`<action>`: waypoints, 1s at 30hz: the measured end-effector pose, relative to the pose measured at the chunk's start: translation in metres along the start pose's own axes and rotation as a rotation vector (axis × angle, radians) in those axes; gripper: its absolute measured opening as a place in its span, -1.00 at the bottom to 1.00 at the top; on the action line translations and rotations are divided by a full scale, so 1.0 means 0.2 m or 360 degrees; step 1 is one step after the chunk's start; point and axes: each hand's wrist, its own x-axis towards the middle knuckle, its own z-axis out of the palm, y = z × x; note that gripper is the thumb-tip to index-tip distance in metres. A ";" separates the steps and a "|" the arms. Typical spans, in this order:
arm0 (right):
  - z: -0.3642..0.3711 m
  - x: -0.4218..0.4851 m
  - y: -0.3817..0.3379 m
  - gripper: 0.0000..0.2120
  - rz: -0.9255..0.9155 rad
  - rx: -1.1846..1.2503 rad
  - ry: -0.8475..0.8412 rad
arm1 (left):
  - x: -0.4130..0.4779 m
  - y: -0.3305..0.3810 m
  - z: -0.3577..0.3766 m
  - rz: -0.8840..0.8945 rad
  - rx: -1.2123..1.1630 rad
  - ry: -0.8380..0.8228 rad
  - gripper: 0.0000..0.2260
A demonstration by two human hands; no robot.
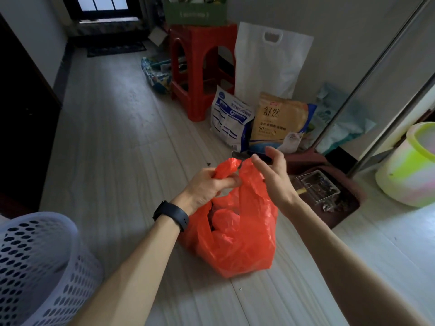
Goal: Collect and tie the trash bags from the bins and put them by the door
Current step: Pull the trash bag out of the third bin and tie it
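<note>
Left hand [207,184]: wristband [171,216] on the wrist, fingers curled tight round the left handle loop [226,169] of the trash bag [237,236], bunching it. Right hand [273,177]: fingers straight, thumb raised apart, fingertips against the right handle loop [249,170]; no curl round the plastic shows. Trash bag: orange-red, thin film, part filled, mouth gaping between the two loops, standing on the floor [117,137] directly below both hands and out of its bin. Bin [35,255]: white, perforated wall, at lower left, well apart from the bag; its inside is not visible. Step in hand, by judgement: tying, with the two loops gathered but no crossing or knot yet visible. Next move, by judgement: the right hand must take firm hold of its loop, then the loops cross over the mouth and draw down snug; thin film asks for an even pull, or it may tear at the handles. Carrying comes after that: what seems a glazed door [106,8] with a mat [116,48] lies at the far end of the floor. Also present: red stool [200,71], pet-food sacks [231,118], dustpan [329,196] holding debris, just beside the bag on its right.
</note>
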 end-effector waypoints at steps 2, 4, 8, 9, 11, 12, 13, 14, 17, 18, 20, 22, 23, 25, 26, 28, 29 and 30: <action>0.01 -0.01 0.04 -0.09 0.0080 -0.0001 -0.0432 | 0.00 0.00 -0.02 -0.0021 -0.0098 0.0034 -0.84; 0.02 -0.03 0.07 -0.07 0.0111 -0.0448 -0.0706 | 0.01 -0.02 -0.03 -0.0058 -0.0231 0.0123 -0.92; 0.09 -0.07 0.17 -0.13 -0.0130 -0.1390 -0.0657 | 0.05 -0.07 -0.06 -0.0171 -0.0419 0.0359 -0.90; 0.10 -0.08 0.21 -0.06 -0.0212 -0.1421 -0.0574 | 0.05 -0.08 -0.06 -0.0185 -0.0455 0.0365 -0.90; 0.13 -0.09 0.28 0.00 -0.0285 -0.1456 -0.0410 | 0.06 -0.09 -0.07 -0.0205 -0.0549 0.0387 -0.91; 0.14 -0.09 0.32 -0.03 -0.0288 -0.1478 -0.0343 | 0.06 -0.10 -0.07 -0.0220 -0.0594 0.0407 -0.91; 0.15 -0.09 0.34 -0.13 -0.0293 -0.1499 -0.0288 | 0.06 -0.11 -0.07 -0.0241 -0.0617 0.0431 -0.90; 0.16 -0.08 0.37 -0.29 -0.0331 -0.1492 -0.0227 | 0.07 -0.12 -0.07 -0.0259 -0.0628 0.0442 -0.89; 0.18 -0.07 0.40 -0.70 -0.0539 -0.1193 0.0013 | 0.08 -0.14 -0.08 -0.0269 -0.0746 0.0484 -0.86; 0.18 -0.06 0.40 -0.71 -0.0527 -0.1082 0.0110 | 0.09 -0.15 -0.10 -0.0229 -0.0778 0.0551 -0.80; 0.17 -0.05 0.38 -0.64 -0.0415 -0.0878 0.0298 | 0.09 -0.20 -0.12 -0.0079 -0.0594 0.0755 -0.53; 0.14 -0.02 0.34 -0.64 -0.0220 -0.0562 0.0378 | 0.05 -0.27 -0.11 0.0113 -0.0190 0.0854 -0.25; 0.13 -0.01 0.33 -0.69 -0.0104 -0.0338 0.0385 | 0.03 -0.33 -0.10 0.0155 -0.0032 0.0820 -0.12; 0.11 0.01 0.32 -0.75 0.0087 -0.0053 0.0448 | -0.01 -0.45 -0.05 0.0080 0.0125 0.0654 0.09; 0.10 0.01 0.32 -0.75 0.0135 -0.0016 0.0479 | -0.01 -0.50 -0.04 0.0001 0.0113 0.0586 0.16; 0.10 0.02 0.33 -0.74 0.0195 0.0032 0.0469 | 0.01 -0.61 -0.03 -0.0193 -0.0007 0.0605 0.23; 0.11 0.02 0.34 -0.74 0.0224 0.0041 0.0441 | 0.02 -0.64 -0.02 -0.0262 -0.0060 0.0648 0.23; 0.11 0.02 0.34 -0.75 0.0248 0.0036 0.0409 | 0.03 -0.65 -0.02 -0.0298 -0.0060 0.0698 0.22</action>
